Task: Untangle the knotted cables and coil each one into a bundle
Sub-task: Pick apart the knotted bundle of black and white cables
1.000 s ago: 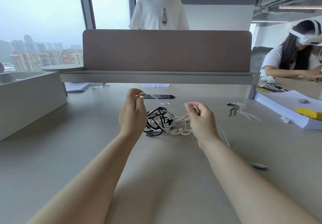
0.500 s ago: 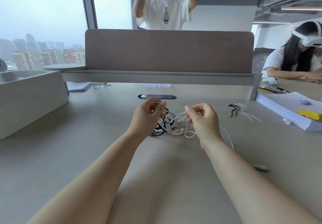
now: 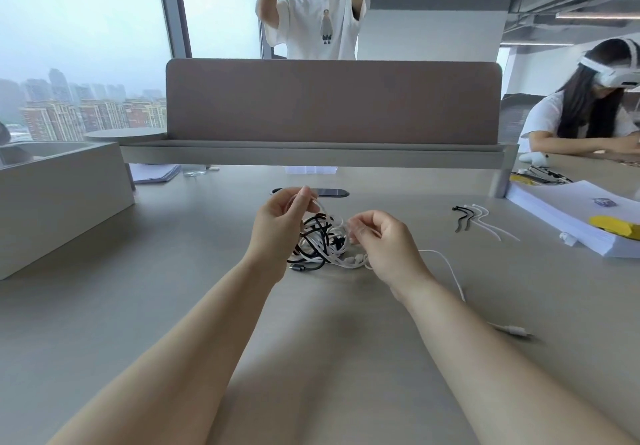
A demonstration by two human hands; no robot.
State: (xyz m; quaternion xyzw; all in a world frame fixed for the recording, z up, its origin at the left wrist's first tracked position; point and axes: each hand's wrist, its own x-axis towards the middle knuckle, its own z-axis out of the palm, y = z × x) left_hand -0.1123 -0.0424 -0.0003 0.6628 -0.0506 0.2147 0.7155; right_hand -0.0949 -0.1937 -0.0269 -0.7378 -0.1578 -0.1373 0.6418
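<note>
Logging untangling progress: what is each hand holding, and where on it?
The left hand pinches a white cable strand above the tangle; the right hand pinches a white loop at the tangle's right edge.

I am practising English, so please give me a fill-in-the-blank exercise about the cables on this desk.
The left hand pinches a ___ strand of the tangle of cables.
The tangle mixes white cables with ___ ones.
The loose cable plug lies to the ___ of the right hand.
Missing words: white; black; right.

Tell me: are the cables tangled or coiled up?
Tangled: the cables lie in one heap, black and white strands crossing; none is bundled.
</note>
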